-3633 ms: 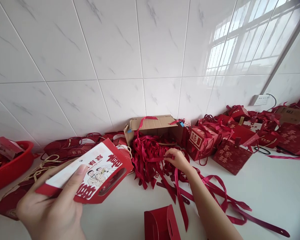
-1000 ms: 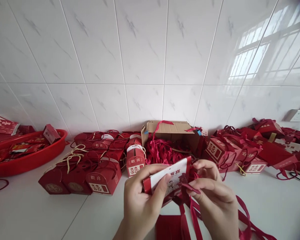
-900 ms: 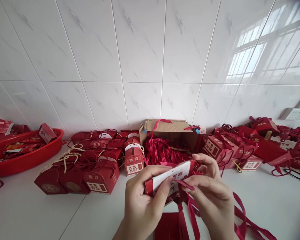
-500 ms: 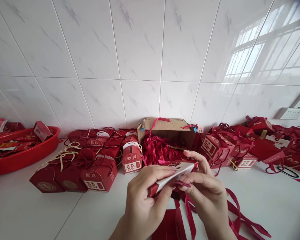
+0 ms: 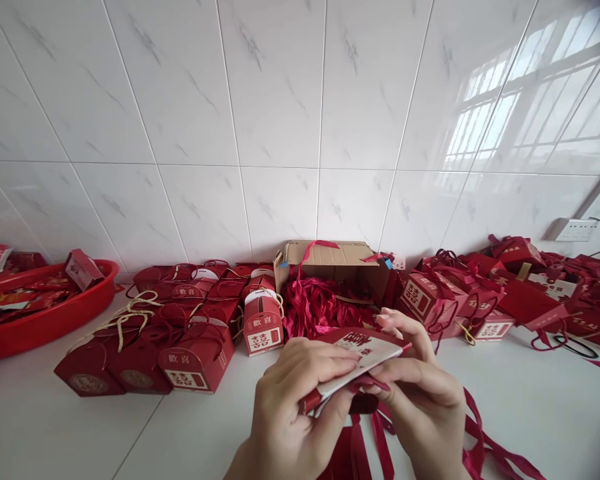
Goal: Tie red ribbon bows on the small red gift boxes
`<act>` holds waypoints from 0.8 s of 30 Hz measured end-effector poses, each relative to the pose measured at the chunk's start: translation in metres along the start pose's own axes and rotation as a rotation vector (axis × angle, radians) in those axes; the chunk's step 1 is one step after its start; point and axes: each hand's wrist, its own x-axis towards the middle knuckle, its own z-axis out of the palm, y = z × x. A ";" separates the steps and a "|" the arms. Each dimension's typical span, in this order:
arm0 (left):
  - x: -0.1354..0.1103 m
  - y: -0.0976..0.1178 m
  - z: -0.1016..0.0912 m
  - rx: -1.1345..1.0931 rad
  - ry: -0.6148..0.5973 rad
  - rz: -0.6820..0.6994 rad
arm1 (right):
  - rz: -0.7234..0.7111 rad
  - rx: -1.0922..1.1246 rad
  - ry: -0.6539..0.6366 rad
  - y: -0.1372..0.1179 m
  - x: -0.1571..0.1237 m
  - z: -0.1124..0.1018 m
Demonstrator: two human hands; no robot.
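Between my two hands is a red and white gift box (image 5: 367, 353), tilted, with dark lettering on its pale panel. My left hand (image 5: 300, 400) grips its left side, fingers across the top and thumb underneath. At the box's right end, my right hand (image 5: 420, 387) pinches a dark red ribbon (image 5: 370, 385) between thumb and finger, against the edge. More ribbon (image 5: 485, 433) trails over the table to the right of my wrist. Under my hands lies a flat red piece (image 5: 343, 457), partly hidden by them.
Rows of finished-looking red boxes (image 5: 195, 353) stand at left, near a red basin (image 5: 45, 330) of packets. A cardboard box (image 5: 325, 253) full of ribbon sits against the tiled wall. More red boxes (image 5: 430, 293) are heaped at right, below a power socket (image 5: 575, 229).
The gift box has tipped so more of its lettered panel and red top shows. Both hands keep their hold and sit slightly lower and further right. The view has shifted a little.
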 end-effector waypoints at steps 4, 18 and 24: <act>0.001 0.002 -0.003 0.096 -0.012 0.150 | 0.026 0.145 0.065 0.002 0.001 0.005; -0.012 -0.021 0.013 0.261 0.173 0.044 | -0.121 0.079 0.145 0.002 0.003 0.009; -0.011 -0.022 0.008 0.265 0.110 -0.048 | -0.097 0.037 0.108 0.007 0.004 0.004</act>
